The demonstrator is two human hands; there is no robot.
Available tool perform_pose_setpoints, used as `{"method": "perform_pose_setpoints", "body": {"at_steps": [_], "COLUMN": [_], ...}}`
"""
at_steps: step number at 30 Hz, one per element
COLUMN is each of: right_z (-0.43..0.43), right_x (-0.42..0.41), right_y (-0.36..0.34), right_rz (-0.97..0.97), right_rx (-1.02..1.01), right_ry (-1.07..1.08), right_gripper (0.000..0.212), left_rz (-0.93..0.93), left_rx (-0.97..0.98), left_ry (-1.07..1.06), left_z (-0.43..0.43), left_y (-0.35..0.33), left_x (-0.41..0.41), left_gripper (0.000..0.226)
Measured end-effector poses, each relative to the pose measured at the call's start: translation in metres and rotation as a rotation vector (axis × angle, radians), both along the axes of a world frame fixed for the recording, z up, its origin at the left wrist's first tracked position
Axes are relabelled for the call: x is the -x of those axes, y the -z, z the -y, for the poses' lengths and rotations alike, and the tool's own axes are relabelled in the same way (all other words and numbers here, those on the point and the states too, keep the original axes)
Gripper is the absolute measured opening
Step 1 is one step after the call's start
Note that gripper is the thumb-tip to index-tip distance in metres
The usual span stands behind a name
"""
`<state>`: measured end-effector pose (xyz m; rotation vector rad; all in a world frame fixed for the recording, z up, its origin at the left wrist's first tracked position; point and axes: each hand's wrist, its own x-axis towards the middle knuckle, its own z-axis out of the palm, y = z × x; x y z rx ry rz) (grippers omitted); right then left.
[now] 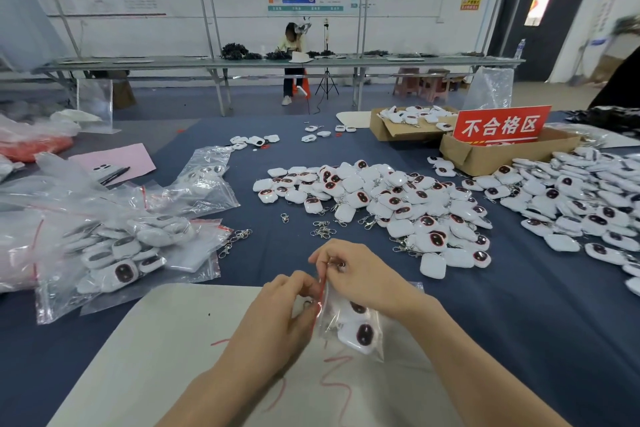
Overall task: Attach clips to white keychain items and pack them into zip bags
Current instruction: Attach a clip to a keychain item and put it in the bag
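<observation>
1. A clear zip bag (349,326) is held over the white mat (156,357) that lies at the near edge of the surface (519,322), which is covered in dark blue cloth.
2. The bag's red-lined mouth (322,291) is pinched by the left hand (277,315), whose fingers are curled round its lower part.
3. The upper end of the same mouth is pinched by the right hand (356,274), with thumb and fingertips pressed together; a small metal ring is seen just beside those fingertips.
4. Two white keychain items (360,333) with dark oval faces are seen inside the bag, below the right wrist.
5. A large heap of loose keychain items (381,198) is spread across the middle of the surface, and a second heap (581,204) is spread along its right edge.
6. Loose metal clips (322,229) are scattered between the middle heap and the hands.
7. Filled bags (114,253) are piled toward the left edge, with more clips (235,239) lying just beside them.
8. A pink sheet (114,159) with a pen (116,175) on it is seen behind that pile.
9. Two cardboard boxes (485,156) are placed toward the far right corner; a red sign (502,123) is stood in the nearer one, and keychain items are held in the farther one (405,125).
</observation>
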<state>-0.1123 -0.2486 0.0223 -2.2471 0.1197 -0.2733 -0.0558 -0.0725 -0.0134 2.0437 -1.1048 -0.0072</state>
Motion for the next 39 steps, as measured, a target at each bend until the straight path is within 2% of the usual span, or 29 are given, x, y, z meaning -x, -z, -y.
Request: {"method": "perform_pose_setpoints", "body": {"at_steps": [5, 8, 11, 14, 16, 18, 21, 25, 27, 31, 34, 36, 39], "right_z": [-0.002, 0.008, 0.024, 0.04, 0.051, 0.062, 0.076, 0.076, 0.072, 0.073, 0.069, 0.065, 0.061], "right_x": [-0.003, -0.007, -0.012, -0.018, -0.022, -0.025, -0.028, -0.032, -0.035, -0.039, -0.041, -0.045, -0.048], "right_y": [0.001, 0.003, 0.01, 0.02, 0.024, 0.025, 0.025, 0.025, 0.025, 0.028, 0.034, 0.035, 0.033], "right_rz": [-0.015, -0.01, 0.032, 0.043, -0.057, -0.202, -0.391, -0.28, -0.151, 0.058, 0.151, 0.199, 0.252], "right_rx": [-0.033, -0.04, -0.025, 0.166, 0.472, 0.642, 0.651, 0.75, 0.697, 0.365, 0.009, -0.117, -0.265], "right_ry": [0.008, 0.053, 0.214, 0.414, 0.597, 0.721, 0.738, 0.599, 0.513, 0.417, 0.277, 0.176, 0.111], "right_gripper": [0.031, 0.035, 0.035, 0.031, 0.036, 0.045, 0.05, 0.04, 0.038, 0.033, 0.027, 0.026, 0.036], "left_rz": [-0.168, -0.245, -0.378, -0.464, -0.469, -0.457, -0.488, -0.545, -0.556, -0.565, -0.543, -0.507, -0.468], "left_rx": [0.023, 0.147, 0.278, 0.303, 0.319, 0.313, 0.326, 0.368, 0.379, 0.384, 0.363, 0.344, 0.329], "left_ry": [0.084, 0.007, -0.113, -0.156, -0.162, -0.167, -0.176, -0.168, -0.168, -0.146, -0.092, -0.042, -0.033], "left_z": [-0.001, -0.001, 0.004, 0.017, 0.029, 0.044, 0.065, 0.085, 0.09, 0.089, 0.09, 0.092, 0.093], "left_y": [0.001, -0.002, -0.004, -0.006, -0.009, -0.011, -0.013, -0.01, -0.005, 0.001, 0.003, 0.004, 0.003], "left_x": [-0.007, -0.017, -0.03, -0.039, -0.045, -0.05, -0.06, -0.072, -0.076, -0.078, -0.074, -0.072, -0.072], "left_gripper": [0.026, 0.028, 0.026, 0.023, 0.024, 0.026, 0.027, 0.028, 0.028, 0.025, 0.015, 0.012, 0.01]}}
